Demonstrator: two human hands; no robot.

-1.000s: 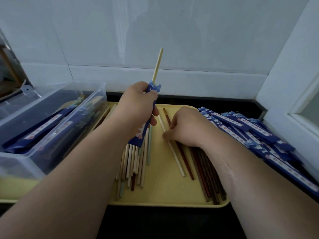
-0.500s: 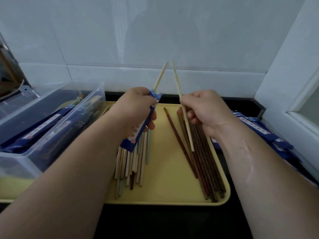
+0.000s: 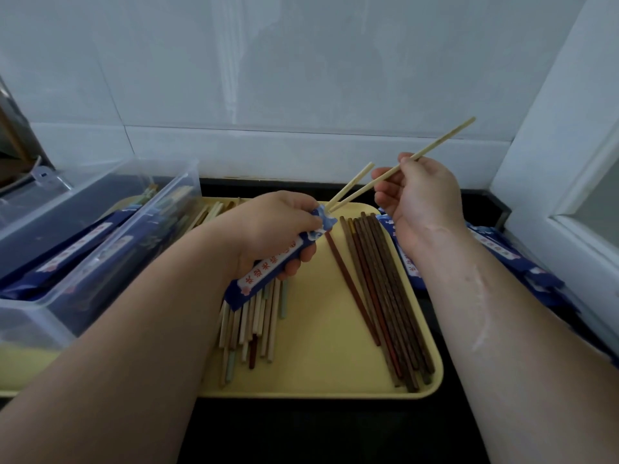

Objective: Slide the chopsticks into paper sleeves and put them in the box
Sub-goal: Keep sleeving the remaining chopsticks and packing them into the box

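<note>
Yellow plastic tray [image 3: 318,329] rests on black counter [image 3: 335,430]; white tiled wall [image 3: 301,78] stands behind. Clear plastic box [image 3: 33,323] sits on the tray's left part, sleeved chopsticks [image 3: 80,242] inside. Pale wooden chopsticks [image 3: 254,323] lie mid-tray, dark wooden chopsticks [image 3: 385,296] along its right side. Stack of blue paper sleeves [image 3: 536,272] lies right of the tray. Above the pale pile the left hand [image 3: 278,229] holds a blue paper sleeve [image 3: 278,266], first bamboo chopstick [image 3: 355,181] in its far mouth. Right of it, the right hand [image 3: 422,195] pinches a second bamboo chopstick [image 3: 438,140], near tip at that mouth.
</note>
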